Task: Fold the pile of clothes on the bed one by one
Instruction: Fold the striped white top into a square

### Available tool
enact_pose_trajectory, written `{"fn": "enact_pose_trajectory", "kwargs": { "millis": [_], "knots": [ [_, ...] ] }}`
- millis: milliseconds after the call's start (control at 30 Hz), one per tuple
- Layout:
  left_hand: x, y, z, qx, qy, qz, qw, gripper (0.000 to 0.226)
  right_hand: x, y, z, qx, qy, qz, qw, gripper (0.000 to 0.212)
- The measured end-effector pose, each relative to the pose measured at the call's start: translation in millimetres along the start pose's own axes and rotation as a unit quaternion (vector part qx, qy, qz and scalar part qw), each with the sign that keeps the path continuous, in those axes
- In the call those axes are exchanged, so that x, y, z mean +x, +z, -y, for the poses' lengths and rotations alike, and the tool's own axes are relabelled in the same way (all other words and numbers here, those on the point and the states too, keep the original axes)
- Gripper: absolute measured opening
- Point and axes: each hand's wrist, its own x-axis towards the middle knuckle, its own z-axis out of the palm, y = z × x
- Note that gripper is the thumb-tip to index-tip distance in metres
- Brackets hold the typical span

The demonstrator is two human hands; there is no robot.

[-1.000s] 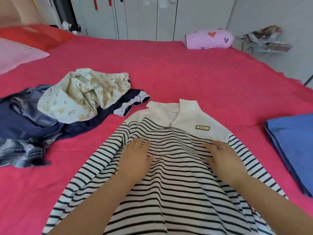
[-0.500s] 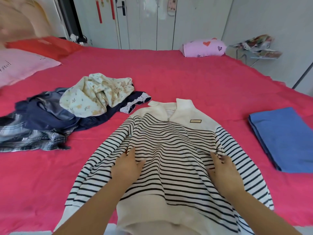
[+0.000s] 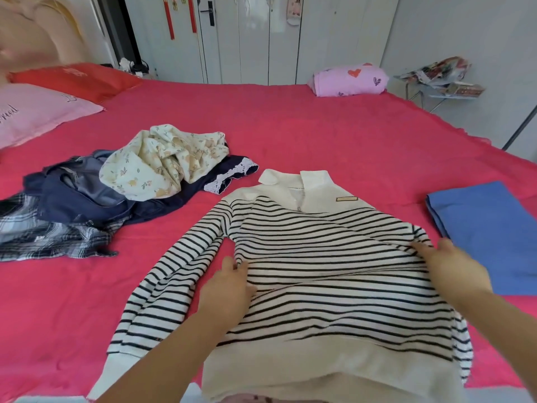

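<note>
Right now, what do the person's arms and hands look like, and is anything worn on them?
The left forearm and the right forearm are bare; no sleeve shows. The left hand and the right hand wear no gloves, and no watch, bracelet or ring shows.

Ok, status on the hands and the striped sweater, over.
Gripping sweater sides: left hand, right hand. Spread on bed, not yet folded. Unfolded pile left, blue cloth right, neither on it.
</note>
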Motion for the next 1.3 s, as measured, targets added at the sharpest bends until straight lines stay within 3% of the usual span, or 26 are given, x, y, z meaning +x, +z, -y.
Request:
{"fn": "enact_pose_trajectory", "kwargs": {
  "millis": [100, 233, 433, 600, 767, 900, 1000, 1133, 1300],
  "knots": [
    [-6.2, 6.8, -7.2, 0.022, 0.019, -0.007, 1.000, 0.058, -4.1, 7.1, -0.4, 0.026, 0.033, 0.024, 0.999, 0.059],
    [-11.0, 5.2, -8.8, 0.052, 0.064, -0.060, 0.995, 0.060, -19.2, 18.1, 18.6, 0.049, 0.007, -0.053, 0.997, 0.054],
    [-23.0, 3.8, -9.9, 0.021, 0.196, -0.001, 0.980, 0.058, -43.8, 27.3, 50.4, 0.103, -0.163, -0.049, 0.980, 0.045],
    [-32.1, 4.0, -2.5, 0.012, 0.174, 0.026, 0.984, 0.056, -72.6, 24.8, 59.3, 0.211, -0.209, -0.097, 0.950, 0.042],
    [-53.9, 7.4, 18.4, 0.013, 0.194, 0.057, 0.979, 0.071, -112.7, 41.0, 50.5, 0.166, -0.261, -0.111, 0.945, 0.055],
    [-58.5, 7.3, 19.3, 0.053, 0.227, 0.076, 0.970, 0.072, -122.6, 53.3, 43.0, 0.099, -0.240, -0.015, 0.966, 0.081],
    [-58.3, 12.8, 13.0, 0.113, 0.247, 0.063, 0.960, 0.049, -124.1, 64.9, 38.6, 0.059, -0.229, 0.050, 0.970, 0.087],
    [-62.6, 19.2, 11.1, 0.085, 0.223, 0.056, 0.970, 0.038, -133.1, 61.6, 40.0, 0.060, -0.221, 0.044, 0.972, 0.090],
    [-62.5, -7.3, 28.2, 0.036, 0.270, 0.070, 0.960, 0.033, -133.8, 45.4, 31.8, 0.090, -0.231, 0.035, 0.968, 0.079]
  ]
}}
